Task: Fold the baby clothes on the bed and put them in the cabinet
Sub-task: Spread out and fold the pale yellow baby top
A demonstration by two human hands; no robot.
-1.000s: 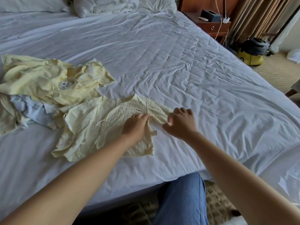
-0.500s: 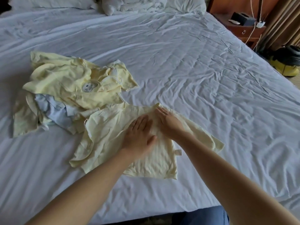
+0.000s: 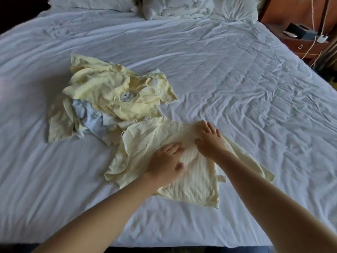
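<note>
**Both hands now flat on top, smoothing**

Two hands w/ open palms press the pale yellow baby top, nothing pinched. A sec ago they were pinching its upper edge; now the left hand lies flat mid-cloth and the right hand is spread near the neckline. Top lies on the bed near the front edge, touching the unfolded pile behind-left. Looks like spreading is done & the 1st fold comes next. Pile untouched, no cabinet in view, so task is barely started. Right sleeve is partly hidden under the forearm.
</note>
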